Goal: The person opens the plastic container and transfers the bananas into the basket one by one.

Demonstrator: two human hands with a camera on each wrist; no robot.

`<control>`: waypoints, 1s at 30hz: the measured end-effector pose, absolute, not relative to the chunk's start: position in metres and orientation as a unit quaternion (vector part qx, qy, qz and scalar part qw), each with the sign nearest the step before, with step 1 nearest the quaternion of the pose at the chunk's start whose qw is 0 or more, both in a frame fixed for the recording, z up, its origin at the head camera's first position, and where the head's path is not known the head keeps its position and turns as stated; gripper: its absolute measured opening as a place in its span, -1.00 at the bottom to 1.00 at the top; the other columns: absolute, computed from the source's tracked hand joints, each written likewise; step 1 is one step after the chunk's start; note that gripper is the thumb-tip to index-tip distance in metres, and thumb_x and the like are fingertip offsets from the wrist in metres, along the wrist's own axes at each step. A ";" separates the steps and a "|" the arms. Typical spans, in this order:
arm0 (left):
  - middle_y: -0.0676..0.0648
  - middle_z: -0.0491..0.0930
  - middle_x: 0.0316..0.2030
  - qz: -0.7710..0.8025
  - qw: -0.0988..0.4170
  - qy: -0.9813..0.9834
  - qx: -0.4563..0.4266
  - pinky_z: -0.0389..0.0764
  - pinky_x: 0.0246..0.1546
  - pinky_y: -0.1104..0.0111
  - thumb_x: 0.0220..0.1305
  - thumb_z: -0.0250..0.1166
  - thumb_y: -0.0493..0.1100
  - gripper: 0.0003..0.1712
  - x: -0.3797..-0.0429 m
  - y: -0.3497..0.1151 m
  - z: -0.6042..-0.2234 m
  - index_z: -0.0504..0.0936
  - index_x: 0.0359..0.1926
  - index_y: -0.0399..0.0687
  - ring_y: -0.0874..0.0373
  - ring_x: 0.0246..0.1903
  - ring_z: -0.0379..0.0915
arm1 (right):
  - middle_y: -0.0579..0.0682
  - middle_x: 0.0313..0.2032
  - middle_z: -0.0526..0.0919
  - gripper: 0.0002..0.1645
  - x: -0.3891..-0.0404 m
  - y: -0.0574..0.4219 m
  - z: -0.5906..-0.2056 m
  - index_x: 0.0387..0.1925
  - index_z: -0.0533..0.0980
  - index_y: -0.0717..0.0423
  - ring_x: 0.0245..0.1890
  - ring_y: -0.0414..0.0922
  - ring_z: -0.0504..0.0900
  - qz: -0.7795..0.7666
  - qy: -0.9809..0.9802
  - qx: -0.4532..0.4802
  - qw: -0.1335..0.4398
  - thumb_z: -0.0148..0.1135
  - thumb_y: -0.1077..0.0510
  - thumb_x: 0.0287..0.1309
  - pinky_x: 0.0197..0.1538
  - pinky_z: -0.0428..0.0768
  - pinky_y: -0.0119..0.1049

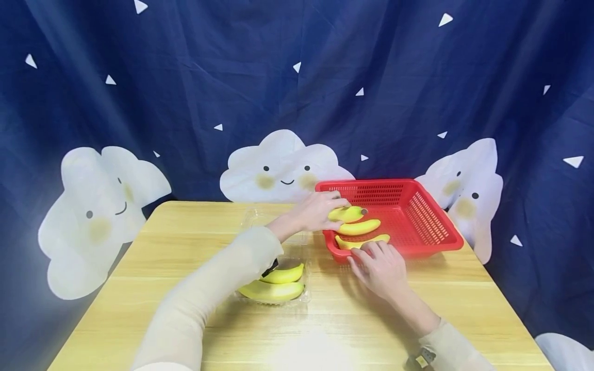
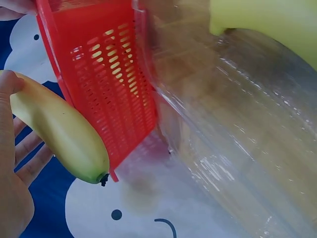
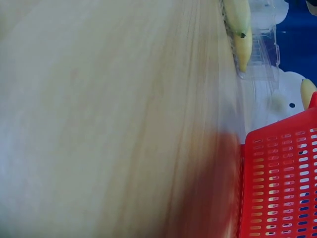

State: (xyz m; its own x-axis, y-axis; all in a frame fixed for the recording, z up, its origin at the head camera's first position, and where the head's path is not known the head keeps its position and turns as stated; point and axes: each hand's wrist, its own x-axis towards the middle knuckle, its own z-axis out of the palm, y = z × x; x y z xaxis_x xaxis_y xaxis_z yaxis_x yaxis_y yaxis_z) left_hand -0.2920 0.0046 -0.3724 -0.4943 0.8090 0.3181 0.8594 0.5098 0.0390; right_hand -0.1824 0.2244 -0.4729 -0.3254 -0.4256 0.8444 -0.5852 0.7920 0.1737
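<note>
Held banana: the left hand (image 1: 320, 211) is holding a banana (image 1: 350, 214) at the left side of the red basket (image 1: 433, 216); thumb and fingers are clamping on it.
Basket rim: the right hand (image 1: 382, 268) is gripping the near rim, its fingers bending over it, apparently for steadying.
Basket inside: a middle banana (image 1: 359, 227) and a near banana (image 1: 364, 243) are lying at the left part.
Clear box: two more bananas (image 1: 271, 292) are resting in the clear box (image 1: 306, 296), whose clear lid (image 1: 254, 219) is lying open behind.
Step in hand: I am judging that one banana is being passed over the basket's edge; its direction I am not able to tell.
Next move: this is probably calling for a firm hold and enough height above the rim, while the basket is staying steady.
Hard to see: the left sleeve (image 1: 185, 304) and wrist are covering part of the box bananas; the right fingers are partly hiding the near banana; the right wrist view is not showing its hand.
</note>
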 end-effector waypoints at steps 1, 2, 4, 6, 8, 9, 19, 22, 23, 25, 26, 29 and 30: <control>-0.01 0.67 -0.06 -0.101 0.130 -0.860 -0.483 0.66 -0.17 0.27 0.31 0.43 0.08 -0.53 -0.292 0.007 -0.373 0.68 0.19 0.10 0.12 -0.19 0.59 | -0.01 -0.43 0.63 -0.59 -0.182 0.225 -0.473 -0.27 0.77 0.03 -0.41 0.04 0.57 0.081 -0.810 0.313 0.490 0.17 -0.14 0.42 -0.45 0.49 -0.10; -0.01 0.67 -0.06 -0.106 0.129 -0.861 -0.481 0.65 -0.16 0.28 0.30 0.43 0.07 -0.53 -0.292 0.009 -0.373 0.68 0.19 0.11 0.12 -0.18 0.58 | -0.01 -0.43 0.62 -0.59 -0.182 0.225 -0.473 -0.27 0.77 0.03 -0.41 0.04 0.56 0.081 -0.810 0.313 0.489 0.17 -0.14 0.42 -0.45 0.49 -0.10; -0.01 0.67 -0.05 -0.112 0.121 -0.863 -0.478 0.66 -0.16 0.28 0.31 0.44 0.07 -0.53 -0.292 0.013 -0.372 0.67 0.20 0.11 0.12 -0.16 0.59 | 0.00 -0.43 0.62 -0.59 -0.182 0.225 -0.473 -0.28 0.77 0.04 -0.42 0.04 0.56 0.080 -0.810 0.314 0.489 0.17 -0.13 0.42 -0.45 0.49 -0.10; 0.00 0.66 -0.05 -0.114 0.116 -0.866 -0.473 0.65 -0.17 0.30 0.32 0.43 0.08 -0.52 -0.293 0.017 -0.373 0.66 0.22 0.14 0.13 -0.15 0.58 | 0.00 -0.43 0.62 -0.59 -0.182 0.225 -0.473 -0.28 0.77 0.04 -0.42 0.04 0.56 0.079 -0.810 0.314 0.488 0.16 -0.13 0.42 -0.45 0.49 -0.11; 0.01 0.65 -0.04 -0.113 0.113 -0.869 -0.469 0.65 -0.17 0.32 0.32 0.43 0.08 -0.51 -0.293 0.020 -0.373 0.65 0.23 0.16 0.14 -0.13 0.58 | 0.00 -0.43 0.62 -0.59 -0.181 0.225 -0.473 -0.28 0.77 0.04 -0.42 0.04 0.55 0.079 -0.811 0.314 0.488 0.16 -0.13 0.42 -0.45 0.49 -0.11; 0.01 0.65 -0.04 -0.111 0.112 -0.870 -0.467 0.65 -0.18 0.33 0.33 0.43 0.09 -0.51 -0.293 0.022 -0.373 0.65 0.24 0.17 0.14 -0.13 0.58 | 0.00 -0.43 0.62 -0.59 -0.181 0.225 -0.473 -0.28 0.77 0.04 -0.41 0.04 0.55 0.078 -0.811 0.314 0.487 0.16 -0.13 0.42 -0.45 0.49 -0.11; 0.05 0.63 -0.14 -0.121 0.154 -0.866 -0.460 0.53 -0.37 0.40 0.34 0.41 0.10 -0.57 -0.294 0.032 -0.374 0.68 0.20 0.20 0.17 -0.28 0.54 | 0.00 -0.42 0.63 -0.60 -0.182 0.225 -0.473 -0.28 0.76 0.03 -0.41 0.04 0.56 0.081 -0.811 0.315 0.487 0.16 -0.13 0.42 -0.45 0.49 -0.10; 0.04 0.64 -0.15 -0.135 0.159 -0.865 -0.456 0.54 -0.38 0.38 0.35 0.40 0.10 -0.57 -0.294 0.033 -0.373 0.69 0.19 0.19 0.15 -0.30 0.56 | 0.00 -0.42 0.63 -0.60 -0.182 0.225 -0.473 -0.27 0.76 0.03 -0.40 0.04 0.56 0.081 -0.811 0.315 0.486 0.17 -0.12 0.42 -0.45 0.50 -0.10; 0.04 0.64 -0.15 -0.139 0.159 -0.865 -0.454 0.55 -0.38 0.38 0.35 0.40 0.10 -0.56 -0.294 0.033 -0.373 0.69 0.20 0.19 0.15 -0.30 0.56 | 0.00 -0.41 0.63 -0.61 -0.182 0.225 -0.473 -0.27 0.76 0.03 -0.40 0.04 0.57 0.081 -0.811 0.316 0.486 0.17 -0.12 0.41 -0.45 0.50 -0.10; 0.03 0.64 -0.13 -0.147 0.156 -0.867 -0.451 0.56 -0.36 0.37 0.34 0.40 0.11 -0.55 -0.293 0.033 -0.372 0.69 0.21 0.19 0.14 -0.29 0.57 | 0.00 -0.41 0.63 -0.61 -0.182 0.224 -0.473 -0.27 0.76 0.03 -0.40 0.05 0.57 0.082 -0.811 0.316 0.486 0.18 -0.12 0.41 -0.44 0.51 -0.10; 0.03 0.64 -0.13 -0.151 0.154 -0.867 -0.449 0.56 -0.36 0.38 0.34 0.40 0.11 -0.55 -0.293 0.034 -0.371 0.69 0.22 0.19 0.14 -0.29 0.57 | 0.00 -0.41 0.63 -0.61 -0.182 0.224 -0.472 -0.27 0.76 0.04 -0.40 0.05 0.57 0.082 -0.810 0.317 0.486 0.18 -0.12 0.41 -0.44 0.51 -0.10; 0.03 0.64 -0.13 -0.165 0.152 -0.867 -0.445 0.55 -0.35 0.40 0.35 0.41 0.12 -0.53 -0.293 0.035 -0.371 0.68 0.23 0.18 0.15 -0.30 0.56 | 0.00 -0.41 0.64 -0.60 -0.182 0.224 -0.472 -0.28 0.77 0.04 -0.40 0.05 0.58 0.083 -0.810 0.317 0.487 0.18 -0.12 0.41 -0.44 0.52 -0.10; 0.03 0.64 -0.13 -0.169 0.154 -0.867 -0.444 0.55 -0.35 0.40 0.35 0.41 0.13 -0.52 -0.293 0.035 -0.371 0.68 0.23 0.18 0.16 -0.30 0.56 | 0.00 -0.41 0.64 -0.60 -0.182 0.224 -0.472 -0.28 0.77 0.04 -0.40 0.05 0.58 0.082 -0.810 0.317 0.486 0.18 -0.13 0.41 -0.43 0.52 -0.10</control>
